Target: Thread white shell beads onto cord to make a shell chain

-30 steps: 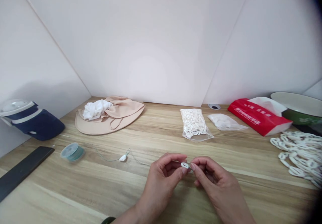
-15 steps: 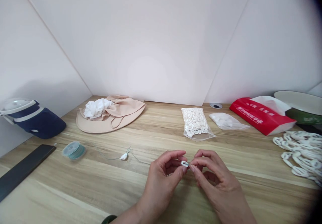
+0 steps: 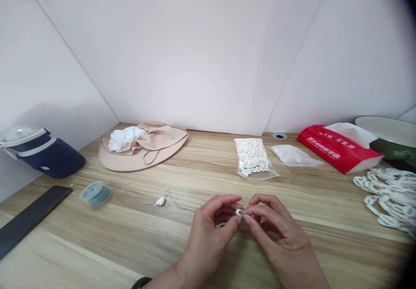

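My left hand (image 3: 214, 226) is closed in a pinch on a small white ring-shaped shell bead (image 3: 238, 212), with more white beads partly showing behind its curled fingers. Right beside it, the fingertips of my right hand (image 3: 276, 228) press together at the bead's opening, on what looks like the end of the green thread; the fingers mostly hide it. The thread (image 3: 182, 206) runs from a spool (image 3: 95, 193) on the left, past a white shell bead (image 3: 160, 201) tied in a loop, and goes behind my left hand.
A clear bag of white shell beads (image 3: 252, 157) lies ahead, with a smaller bag (image 3: 292, 155) beside it. On the right are a red tissue pack (image 3: 338, 150), a green bowl (image 3: 393, 148) and linked white strands (image 3: 390, 198). A beige hat (image 3: 162, 144), blue jug (image 3: 55, 159) and dark strip (image 3: 32, 217) lie left.
My right fingertips have moved slightly left, closer against the bead. The bead has turned a little in my left hand, and more of the beads behind those fingers shows.
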The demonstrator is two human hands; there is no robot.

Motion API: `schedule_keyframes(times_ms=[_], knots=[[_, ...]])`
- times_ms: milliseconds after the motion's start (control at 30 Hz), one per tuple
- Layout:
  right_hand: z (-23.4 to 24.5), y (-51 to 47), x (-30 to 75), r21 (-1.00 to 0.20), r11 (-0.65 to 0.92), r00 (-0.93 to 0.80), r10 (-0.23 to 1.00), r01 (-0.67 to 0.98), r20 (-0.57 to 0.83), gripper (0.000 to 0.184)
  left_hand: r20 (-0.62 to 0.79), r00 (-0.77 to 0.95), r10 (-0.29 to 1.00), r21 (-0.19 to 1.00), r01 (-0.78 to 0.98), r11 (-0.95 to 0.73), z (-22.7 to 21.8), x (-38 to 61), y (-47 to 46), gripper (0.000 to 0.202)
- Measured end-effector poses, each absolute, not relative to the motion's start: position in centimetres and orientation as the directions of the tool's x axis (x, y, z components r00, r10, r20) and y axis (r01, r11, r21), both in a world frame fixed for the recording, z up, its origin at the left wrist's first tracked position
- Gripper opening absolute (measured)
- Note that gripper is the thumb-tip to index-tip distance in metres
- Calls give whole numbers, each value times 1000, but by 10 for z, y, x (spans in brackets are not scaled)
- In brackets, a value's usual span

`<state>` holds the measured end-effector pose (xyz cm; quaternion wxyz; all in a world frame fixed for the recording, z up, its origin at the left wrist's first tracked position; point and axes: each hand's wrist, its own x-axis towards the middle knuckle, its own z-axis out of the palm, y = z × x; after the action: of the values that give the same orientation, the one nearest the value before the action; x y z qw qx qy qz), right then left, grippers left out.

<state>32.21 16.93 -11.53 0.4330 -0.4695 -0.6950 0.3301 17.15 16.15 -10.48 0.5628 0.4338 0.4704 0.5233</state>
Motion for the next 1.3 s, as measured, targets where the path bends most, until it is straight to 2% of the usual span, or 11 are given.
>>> schedule_keyframes(times_ms=[167, 700, 767, 967, 1133, 1300], knots=[[-118, 170, 322, -854, 346, -168, 938, 389, 303, 9, -74, 5, 997, 979, -190, 74, -106, 172, 161, 26], [-117, 169, 318, -893, 336, -147, 941, 298, 305, 10, -116, 21, 993, 966, -229, 118, -104, 174, 161, 23], [-118, 170, 319, -920, 296, -129, 954, 255, 271, 8, -119, 26, 993, 965, -233, 122, -106, 174, 161, 24], [-122, 174, 323, -993, 49, -147, 989, 106, 33, 11, -149, 34, 988, 957, -247, 153, -105, 173, 164, 20], [-122, 171, 323, -992, 53, -133, 990, 112, 38, 11, -155, 84, 984, 944, -283, 173, -102, 172, 163, 18], [-120, 171, 320, -989, 29, -141, 990, 145, 8, 14, -191, 36, 981, 953, -231, 194, -104, 171, 161, 17]])
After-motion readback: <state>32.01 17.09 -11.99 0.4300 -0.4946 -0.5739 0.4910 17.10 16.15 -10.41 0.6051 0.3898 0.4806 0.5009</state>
